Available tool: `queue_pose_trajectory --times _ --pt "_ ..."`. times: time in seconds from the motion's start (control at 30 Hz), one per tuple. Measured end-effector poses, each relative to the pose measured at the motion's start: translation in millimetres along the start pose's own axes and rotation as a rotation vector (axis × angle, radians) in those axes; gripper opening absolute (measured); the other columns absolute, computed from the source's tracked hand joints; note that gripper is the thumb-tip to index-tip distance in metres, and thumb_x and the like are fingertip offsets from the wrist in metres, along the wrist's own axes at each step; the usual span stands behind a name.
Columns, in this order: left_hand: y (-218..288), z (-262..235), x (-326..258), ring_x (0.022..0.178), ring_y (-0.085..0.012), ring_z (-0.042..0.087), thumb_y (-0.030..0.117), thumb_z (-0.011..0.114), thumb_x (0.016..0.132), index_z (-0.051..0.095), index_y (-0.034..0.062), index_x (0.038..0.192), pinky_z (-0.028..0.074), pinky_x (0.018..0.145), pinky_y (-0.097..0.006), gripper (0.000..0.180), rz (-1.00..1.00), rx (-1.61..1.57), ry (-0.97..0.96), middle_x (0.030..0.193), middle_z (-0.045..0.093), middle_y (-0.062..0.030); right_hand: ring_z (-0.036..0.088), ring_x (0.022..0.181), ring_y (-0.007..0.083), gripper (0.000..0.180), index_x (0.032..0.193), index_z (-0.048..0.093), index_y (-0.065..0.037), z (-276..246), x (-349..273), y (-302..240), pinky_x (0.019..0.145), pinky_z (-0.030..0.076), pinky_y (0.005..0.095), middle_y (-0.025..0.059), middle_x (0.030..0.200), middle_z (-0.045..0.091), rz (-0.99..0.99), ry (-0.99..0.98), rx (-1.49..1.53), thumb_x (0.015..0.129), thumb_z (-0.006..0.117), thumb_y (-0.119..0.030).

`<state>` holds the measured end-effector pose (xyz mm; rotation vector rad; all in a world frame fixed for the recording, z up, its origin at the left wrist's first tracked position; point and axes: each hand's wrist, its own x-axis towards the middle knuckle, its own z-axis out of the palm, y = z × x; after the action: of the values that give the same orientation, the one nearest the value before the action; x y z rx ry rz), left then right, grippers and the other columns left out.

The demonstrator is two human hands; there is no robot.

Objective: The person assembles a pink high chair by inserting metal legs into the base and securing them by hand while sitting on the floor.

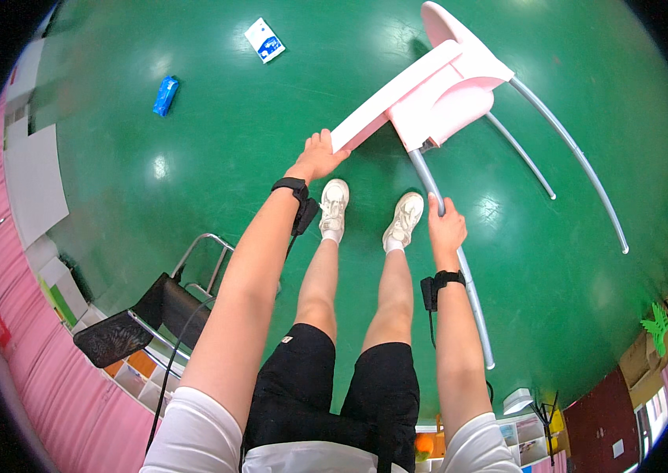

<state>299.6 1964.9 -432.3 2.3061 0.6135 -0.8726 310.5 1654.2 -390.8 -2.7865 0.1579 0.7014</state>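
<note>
A pink high chair (448, 106) with grey tubular legs is tipped over in front of me, its legs pointing to the right and toward me. My left hand (320, 156) is closed around the near end of its long pink tray edge (385, 98). Lower and to the right, my right hand (446, 230) grips one grey metal leg (472, 296), which runs on down past my forearm. Two other legs (578, 154) stick out at the far right. Whether any part of the chair rests on the floor, I cannot tell.
On the green floor (215, 158) lie a blue packet (165, 95) and a white-and-blue packet (264, 40). A black mesh chair (148, 311) stands at my left, near pink curtains (58, 363). Shelves (527, 437) stand behind me at the right.
</note>
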Motion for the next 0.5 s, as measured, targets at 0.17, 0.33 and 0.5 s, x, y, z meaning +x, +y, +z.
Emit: queue_pose_trajectory --times 0.17,0.33,0.5 --pt "-2 2 -1 0.114 -0.0407 0.042 0.047 0.058 0.082 0.036 -0.0024 0.12 0.037 0.097 -0.047 0.066 0.006 0.003 0.013 0.121 0.043 -0.0256 0.063 0.068 0.0387 0.047 0.079 0.059 -0.008 -9 12 7 0.061 0.049 0.048 0.0167 0.07 0.064 -0.088 0.015 -0.059 0.085 0.049 -0.055" --pt "-3 3 0 0.112 -0.0414 0.043 0.047 0.059 0.081 0.037 -0.0022 0.118 0.038 0.095 -0.047 0.065 0.025 0.007 0.058 0.119 0.045 -0.026 0.063 0.067 0.0381 0.047 0.079 0.059 -0.009 -15 22 10 0.061 0.049 0.0479 0.0161 0.069 0.063 -0.136 0.012 -0.073 0.085 0.05 -0.054" --pt "-4 4 1 0.111 -0.0413 0.044 0.048 0.058 0.082 0.038 -0.0029 0.117 0.038 0.095 -0.047 0.066 0.033 0.016 0.05 0.118 0.045 -0.0261 0.064 0.069 0.0375 0.049 0.082 0.06 -0.009 -15 23 8 0.061 0.05 0.0478 0.0162 0.072 0.064 -0.123 0.006 -0.085 0.085 0.048 -0.056"
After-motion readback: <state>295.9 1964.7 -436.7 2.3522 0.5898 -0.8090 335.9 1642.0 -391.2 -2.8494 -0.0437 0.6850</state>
